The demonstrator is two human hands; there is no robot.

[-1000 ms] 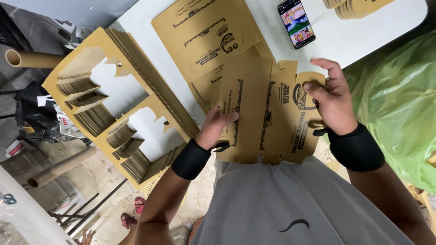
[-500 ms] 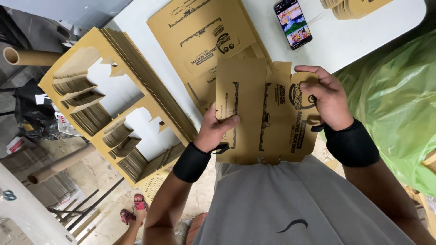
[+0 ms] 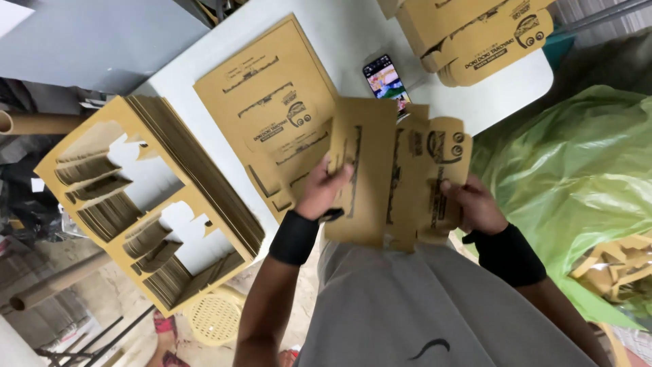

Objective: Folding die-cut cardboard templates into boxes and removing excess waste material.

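We have raised the cardboard blank; left hand and right hand grip its sides, long axis seemingly pointing tableward, table edge near.

I have lifted the printed cardboard blank higher, and its top edge now covers the phone beyond my fingers.

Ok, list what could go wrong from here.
1. The phone lies on the table right behind the blank that both hands hold; a swing of the card could knock it.
2. The left hand and right hand grip bare card edges, so a paper cut seems possible.
3. The die-cut stack overhangs the table edge and might slide off.
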